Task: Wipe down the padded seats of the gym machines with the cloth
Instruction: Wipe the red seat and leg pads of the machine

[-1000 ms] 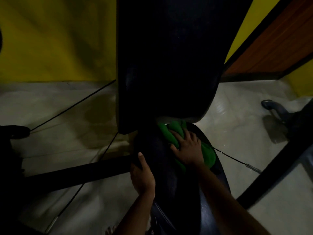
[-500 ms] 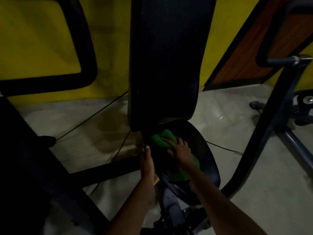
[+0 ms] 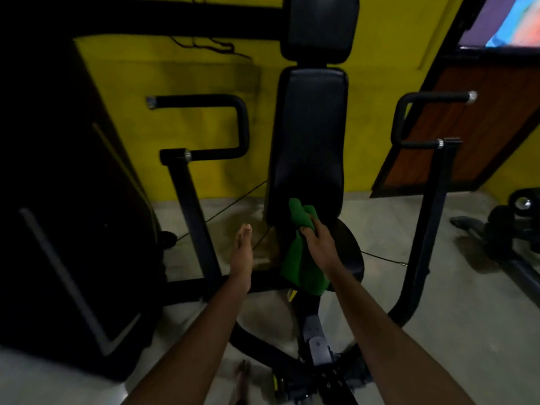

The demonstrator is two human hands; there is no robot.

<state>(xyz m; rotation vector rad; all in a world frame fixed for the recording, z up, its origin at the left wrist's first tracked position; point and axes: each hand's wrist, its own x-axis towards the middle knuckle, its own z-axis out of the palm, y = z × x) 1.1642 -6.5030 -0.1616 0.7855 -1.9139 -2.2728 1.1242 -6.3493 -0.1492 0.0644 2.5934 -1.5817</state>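
A black gym machine stands before me, with a tall padded backrest [image 3: 309, 135], a headrest pad [image 3: 320, 27] above it and a round padded seat [image 3: 349, 252] below. My right hand [image 3: 320, 244] grips a green cloth [image 3: 301, 258], lifted in front of the seat; the cloth hangs down from the hand and its top reaches the backrest's lower edge. My left hand [image 3: 242, 252] hovers left of the seat, flat, fingers straight, holding nothing and touching nothing.
Black handle arms stand on each side of the seat, the left arm [image 3: 201, 153] and the right arm [image 3: 423, 176]. A dark weight-stack housing [image 3: 73, 200] fills the left. Another machine's base [image 3: 502, 229] sits far right. Cables cross the pale floor [image 3: 455, 331]. My bare foot [image 3: 242, 375] is below.
My head has pulled back, so the whole machine shows. My right hand lifted the cloth off the seat. My left hand came off the seat's edge and opened flat.
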